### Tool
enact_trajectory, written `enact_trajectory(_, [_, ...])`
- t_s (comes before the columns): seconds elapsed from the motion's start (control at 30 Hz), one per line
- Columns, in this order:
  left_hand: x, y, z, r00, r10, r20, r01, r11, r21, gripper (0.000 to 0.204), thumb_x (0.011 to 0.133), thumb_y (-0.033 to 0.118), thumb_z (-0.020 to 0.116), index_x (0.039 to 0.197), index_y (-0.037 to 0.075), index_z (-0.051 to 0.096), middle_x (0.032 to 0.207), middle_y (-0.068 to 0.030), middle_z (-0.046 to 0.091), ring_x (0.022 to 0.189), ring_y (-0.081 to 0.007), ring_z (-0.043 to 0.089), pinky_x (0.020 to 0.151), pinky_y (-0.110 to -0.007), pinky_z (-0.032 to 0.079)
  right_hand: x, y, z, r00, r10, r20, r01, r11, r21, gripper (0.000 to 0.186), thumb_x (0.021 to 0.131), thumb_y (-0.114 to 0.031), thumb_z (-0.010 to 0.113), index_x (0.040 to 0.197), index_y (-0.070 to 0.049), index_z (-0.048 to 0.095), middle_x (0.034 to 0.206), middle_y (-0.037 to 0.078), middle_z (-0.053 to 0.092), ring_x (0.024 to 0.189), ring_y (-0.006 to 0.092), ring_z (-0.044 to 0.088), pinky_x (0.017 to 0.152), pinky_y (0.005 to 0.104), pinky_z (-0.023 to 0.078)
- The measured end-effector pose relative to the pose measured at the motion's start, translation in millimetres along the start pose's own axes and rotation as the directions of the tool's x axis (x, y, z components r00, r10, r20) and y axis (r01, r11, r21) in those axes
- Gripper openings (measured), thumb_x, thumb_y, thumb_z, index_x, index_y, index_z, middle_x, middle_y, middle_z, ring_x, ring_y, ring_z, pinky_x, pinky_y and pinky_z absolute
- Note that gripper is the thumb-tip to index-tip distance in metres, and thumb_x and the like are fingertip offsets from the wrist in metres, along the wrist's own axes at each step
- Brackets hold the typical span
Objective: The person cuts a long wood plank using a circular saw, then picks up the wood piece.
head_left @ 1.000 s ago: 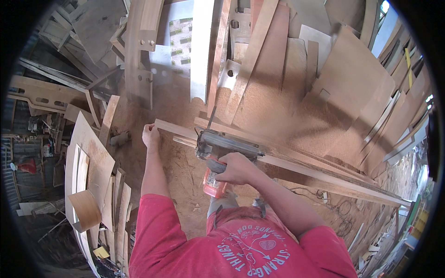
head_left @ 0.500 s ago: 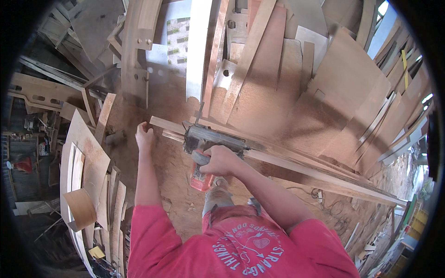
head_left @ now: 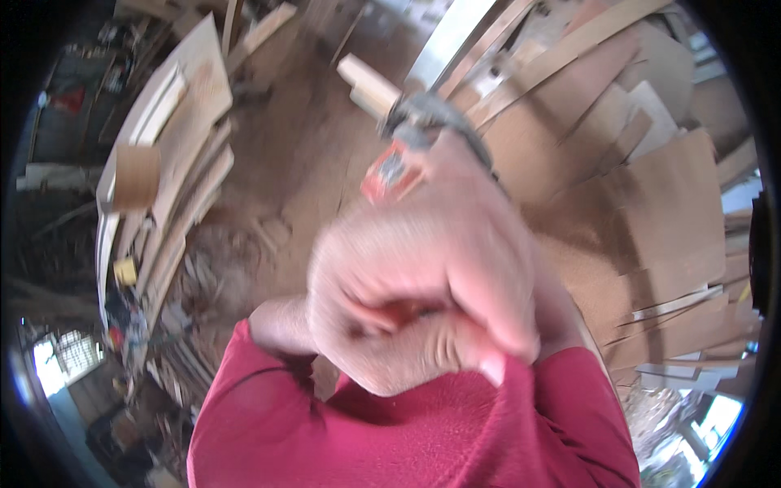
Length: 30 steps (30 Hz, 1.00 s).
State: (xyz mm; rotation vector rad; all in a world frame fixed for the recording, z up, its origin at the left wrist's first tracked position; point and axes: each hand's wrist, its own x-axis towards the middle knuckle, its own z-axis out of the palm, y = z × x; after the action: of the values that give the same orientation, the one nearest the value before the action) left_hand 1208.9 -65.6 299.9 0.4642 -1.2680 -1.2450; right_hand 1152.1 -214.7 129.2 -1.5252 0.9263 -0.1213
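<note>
My left hand (head_left: 423,285) is raised close in front of me, large and slightly blurred. Its fingers are curled, pinching a fold of the pink-red shirt (head_left: 517,407) I wear. Behind it, my right hand (head_left: 457,159) stays on a handheld power tool with a dark grey body and a red part (head_left: 390,175) below. Its fingers are mostly hidden, though the grip on the handle showed half a second ago. The tool sits on a stack of long wooden strips (head_left: 370,85), whose ends stick out beyond it.
Sawdust-covered panels and boards (head_left: 675,211) lean at the right. Curved sheets and strips of wood (head_left: 195,89) stack up at the left, with a bent wooden piece (head_left: 137,177) among them. Scraps and shavings (head_left: 236,252) litter the floor.
My left hand has left the strips' far end and come up to the shirt, closing on its fabric. The view has tilted and turned, shifting the tool and wood upward.
</note>
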Motion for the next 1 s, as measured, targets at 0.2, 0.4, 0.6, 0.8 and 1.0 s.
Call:
enact_trajectory(0.2, [-38.5, -21.0, 46.4, 0.921, 0.135, -0.366, -0.148, 0.989, -0.009, 0.015, 0.085, 0.018, 0.088, 0.086, 0.013, 0.074, 0.087, 0.0012, 0.071, 0.085, -0.0148, 0.062, 0.086, -0.036, 0.046, 12.7, 6.4, 16.4, 0.993, -0.027, 0.115, 0.033, 0.998, -0.05, 0.037, 0.077, -0.036, 0.08, 0.07, -0.002, 0.069, 0.059, 0.007, 0.064, 0.05, 0.0162, 0.06, 0.048, 0.0345, 0.047])
enact_trajectory(0.4, [-87.1, -104.8, 31.7, 0.918, -0.312, 0.246, 0.374, 0.888, -0.267, 0.036, 0.101, 0.034, 0.075, 0.106, -0.001, 0.077, 0.102, -0.0136, 0.076, 0.093, -0.0298, 0.071, 0.084, -0.041, 0.054, 21.6, 16.3, 16.2, 0.997, 0.0, 0.078, 0.005, 0.998, -0.057, 0.03, 0.081, -0.029, 0.078, 0.085, 0.0, 0.074, 0.064, 0.004, 0.064, 0.051, 0.0126, 0.057, 0.048, 0.0317, 0.045])
enact_trajectory(0.6, [-155.6, -330.4, 98.2, 0.883, -0.467, -0.039, 0.301, 0.501, 0.812, 0.033, 0.105, 0.025, 0.062, 0.127, 0.001, 0.069, 0.117, -0.019, 0.073, 0.107, -0.0298, 0.07, 0.094, -0.038, 0.055, 22.2, 6.3, 19.2, 0.995, -0.01, 0.095, 0.017, 0.997, -0.078, 0.033, 0.079, -0.031, 0.08, 0.086, 0.001, 0.076, 0.069, 0.006, 0.068, 0.055, 0.0143, 0.061, 0.053, 0.0329, 0.048])
enact_trajectory(0.8, [-102.4, -404.4, 65.2, 0.903, -0.347, 0.253, -0.186, 0.214, 0.959, 0.046, 0.103, 0.027, 0.055, 0.139, -0.001, 0.057, 0.132, -0.02, 0.064, 0.124, -0.0331, 0.059, 0.108, -0.043, 0.044, 19.9, 2.1, 7.4, 0.996, 0.011, 0.089, 0.0, 0.991, -0.13, 0.037, 0.078, -0.033, 0.078, 0.09, 0.001, 0.078, 0.078, 0.009, 0.073, 0.068, 0.0178, 0.069, 0.066, 0.0342, 0.055])
enact_trajectory(1.0, [-65.5, -416.3, 46.2, 0.896, -0.285, 0.342, -0.305, 0.165, 0.938, 0.06, 0.102, 0.03, 0.048, 0.151, -0.003, 0.045, 0.148, -0.021, 0.055, 0.142, -0.0364, 0.049, 0.122, -0.048, 0.034, 18.3, 1.9, 7.2, 0.997, -0.03, 0.065, 0.043, 0.975, -0.22, 0.04, 0.078, -0.033, 0.077, 0.099, 0.0, 0.08, 0.094, 0.016, 0.079, 0.089, 0.0261, 0.076, 0.085, 0.0363, 0.058])
